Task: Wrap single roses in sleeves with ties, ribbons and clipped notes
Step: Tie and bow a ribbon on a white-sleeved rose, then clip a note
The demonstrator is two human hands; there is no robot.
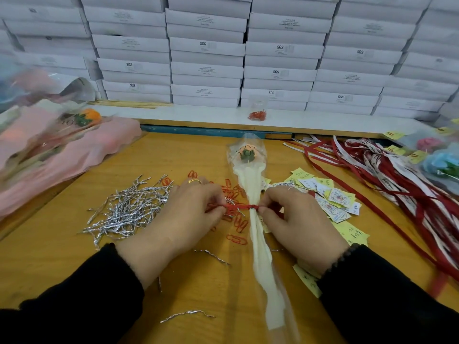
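Note:
A single peach rose (247, 152) lies in a clear and cream sleeve (260, 259) lengthwise on the wooden table (74, 247), bloom pointing away from me. A red ribbon (242, 207) is wound round the sleeve's neck. My left hand (181, 219) pinches the ribbon's left end, and my right hand (298, 219) pinches its right end, both pulled taut beside the sleeve. A silver twist tie sits at the neck just left of the ribbon.
Silver twist ties (126, 209) are heaped at left, red paper clips (236, 227) scattered under the hands. Yellow and white notes (330, 197) lie at right, beside red and white ribbons (387, 175). Pink sleeves with wrapped roses (57, 150) at far left; white boxes (206, 58) stacked behind.

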